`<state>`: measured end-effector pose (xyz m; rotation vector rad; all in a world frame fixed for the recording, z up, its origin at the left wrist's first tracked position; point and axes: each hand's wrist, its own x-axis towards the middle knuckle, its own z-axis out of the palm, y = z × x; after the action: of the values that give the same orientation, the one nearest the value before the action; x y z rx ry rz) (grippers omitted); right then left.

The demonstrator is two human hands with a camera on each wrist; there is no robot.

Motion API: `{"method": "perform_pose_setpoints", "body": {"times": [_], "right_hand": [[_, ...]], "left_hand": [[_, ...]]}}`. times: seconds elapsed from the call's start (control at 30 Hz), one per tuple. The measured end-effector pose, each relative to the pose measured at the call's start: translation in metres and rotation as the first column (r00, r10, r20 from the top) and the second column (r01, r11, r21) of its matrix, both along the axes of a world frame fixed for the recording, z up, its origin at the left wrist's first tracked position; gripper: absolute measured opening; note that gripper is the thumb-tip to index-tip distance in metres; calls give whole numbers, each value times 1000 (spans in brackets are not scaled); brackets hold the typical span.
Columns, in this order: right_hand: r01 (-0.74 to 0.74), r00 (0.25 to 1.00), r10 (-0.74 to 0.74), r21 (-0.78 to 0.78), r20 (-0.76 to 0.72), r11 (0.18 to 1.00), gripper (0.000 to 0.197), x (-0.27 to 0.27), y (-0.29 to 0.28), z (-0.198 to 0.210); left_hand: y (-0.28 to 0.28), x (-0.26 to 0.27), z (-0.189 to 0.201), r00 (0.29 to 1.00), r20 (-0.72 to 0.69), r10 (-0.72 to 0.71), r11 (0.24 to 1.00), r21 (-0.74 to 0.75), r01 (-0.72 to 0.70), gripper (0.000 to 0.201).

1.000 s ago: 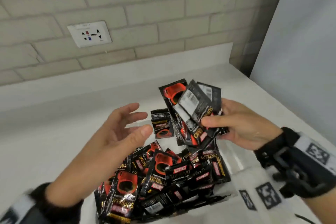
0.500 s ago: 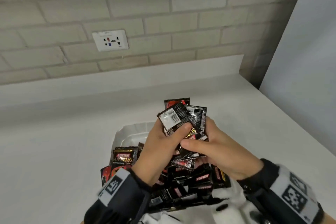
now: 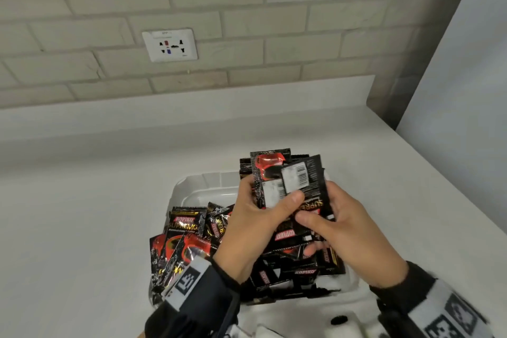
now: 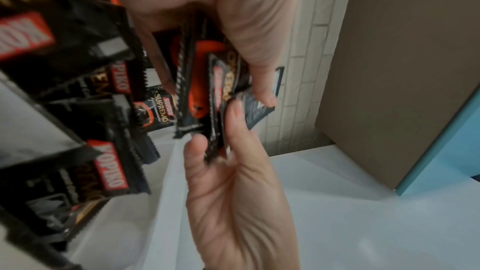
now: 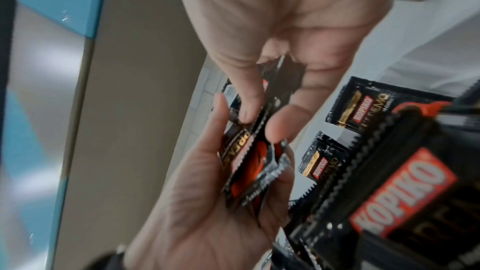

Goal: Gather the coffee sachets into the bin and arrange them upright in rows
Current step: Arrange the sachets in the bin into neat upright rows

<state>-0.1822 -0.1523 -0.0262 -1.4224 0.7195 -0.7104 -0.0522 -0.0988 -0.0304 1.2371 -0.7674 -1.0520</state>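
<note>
Grip: both hands are wrapped round one bunch of glossy black-and-red foil coffee sachets (image 3: 285,184). The left hand (image 3: 255,230) has its thumb clamped across the front, and the right hand (image 3: 348,230) pinches the lower edge, fingers curled underneath.

Why held like that: looks to me like they're squaring the bunch up, tapping the edges level so it can go down as a neat upright row instead of a fan.

Bunch: up in the air just above the bin, packs roughly on end but still splayed. Some show the white barcode back, others the red cup print.

Sachet look: flat, shiny, crinkly foil with zigzag-cut ends and a red KOPIKO logo, probably slippery when stacked.

Bin: white plastic bin (image 3: 192,186) on the white table (image 3: 82,228), right under the hands.

Loose pile (image 3: 189,233): loads more sachets dumped in the bin at all angles, no rows yet, so I'd say it's early days.
</note>
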Motion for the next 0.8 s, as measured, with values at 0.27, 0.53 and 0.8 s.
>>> {"method": "perform_pose_setpoints", "body": {"times": [0.27,0.53,0.8], "right_hand": [[-81,994,68,171,83,982,42,-7,-6,-4],[388,922,-338,-435,191,813,21,-30,-26,12],[247,967,-227,-668,118,702,63,-27,-26,13]], "left_hand": [[11,10,-5,996,-84,5,998,62,0,57],[10,19,2,994,-74,80,992,103,-72,70],[11,15,10,995,-101,-2,995,98,12,74]]}}
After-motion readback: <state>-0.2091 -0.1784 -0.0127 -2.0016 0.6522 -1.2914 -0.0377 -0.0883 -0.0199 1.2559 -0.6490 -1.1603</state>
